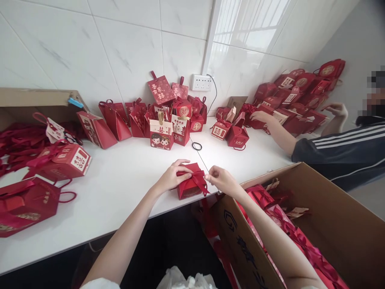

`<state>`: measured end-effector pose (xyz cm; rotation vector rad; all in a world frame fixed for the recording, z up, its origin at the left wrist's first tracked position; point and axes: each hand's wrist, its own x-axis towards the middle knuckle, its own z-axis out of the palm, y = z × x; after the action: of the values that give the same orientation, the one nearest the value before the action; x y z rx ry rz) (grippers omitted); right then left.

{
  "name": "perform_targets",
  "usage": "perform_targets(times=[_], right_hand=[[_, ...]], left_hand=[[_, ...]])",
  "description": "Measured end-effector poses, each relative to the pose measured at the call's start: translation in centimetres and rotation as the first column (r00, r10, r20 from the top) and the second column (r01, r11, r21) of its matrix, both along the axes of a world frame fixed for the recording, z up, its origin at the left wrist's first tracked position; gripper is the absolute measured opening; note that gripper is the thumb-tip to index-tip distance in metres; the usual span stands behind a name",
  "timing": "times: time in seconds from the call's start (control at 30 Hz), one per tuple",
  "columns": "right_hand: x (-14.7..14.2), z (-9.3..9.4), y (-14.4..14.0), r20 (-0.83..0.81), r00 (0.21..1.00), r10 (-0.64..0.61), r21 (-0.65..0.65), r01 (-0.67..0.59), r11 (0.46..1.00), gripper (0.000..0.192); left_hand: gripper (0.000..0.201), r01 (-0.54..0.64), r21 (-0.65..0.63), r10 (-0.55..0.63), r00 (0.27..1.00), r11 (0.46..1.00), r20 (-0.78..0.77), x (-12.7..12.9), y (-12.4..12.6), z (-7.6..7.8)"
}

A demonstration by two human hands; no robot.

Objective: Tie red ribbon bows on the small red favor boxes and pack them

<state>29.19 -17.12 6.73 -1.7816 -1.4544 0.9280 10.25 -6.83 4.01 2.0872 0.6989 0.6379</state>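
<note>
A small red gift box (187, 189) with a red ribbon (198, 179) tied in a bow sits at the table's front edge. My left hand (173, 175) rests over the box's left side and top, its fingers curled onto it and steadying it. On the other side, my right hand (219, 178) is closed in a pinch at the right end of the bow, with the ribbon's edge at its fingertips. Just behind the box lies a black elastic ring (196, 146). My right forearm passes over a cardboard carton.
Several red favour boxes (161, 135) stand along the wall, and more lie at left (28, 204). An open carton (303, 172) of ribboned red boxes stands at right. Beyond it, a co-worker's hands (264, 118) reach among a pile of boxes (296, 94). A power strip (201, 82) is on the wall.
</note>
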Motion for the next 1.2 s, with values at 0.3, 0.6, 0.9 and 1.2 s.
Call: perform_targets(times=[0.3, 0.6, 0.9, 1.2], right_hand=[[-0.6, -2.3, 3.0, -0.057, 0.998, 0.014, 0.066, -0.011, 0.998, 0.037], [-0.2, -3.0, 2.4, -0.077, 0.997, 0.026, 0.089, -0.019, 0.996, 0.036], [-0.2, -2.2, 1.7, 0.109, 0.974, 0.198, 0.269, -0.221, 0.938, 0.071], [0.1, -1.5, 1.1, -0.093, 0.982, 0.166, 0.228, -0.141, 0.963, 0.075]], left_hand=[[0.037, -0.373, -0.025, 0.373, 0.917, 0.928, 0.140, -0.5, -2.2, -1.1], [0.045, -0.486, -0.282, 0.495, 0.868, 0.827, -0.042, -1.1, -3.9, -0.8], [0.033, -0.411, -0.302, 0.459, 0.881, 0.860, 0.110, -1.3, -3.7, -1.1], [0.027, -0.399, -0.278, 0.485, 0.692, 0.874, 0.535, 0.1, -4.8, 0.5]])
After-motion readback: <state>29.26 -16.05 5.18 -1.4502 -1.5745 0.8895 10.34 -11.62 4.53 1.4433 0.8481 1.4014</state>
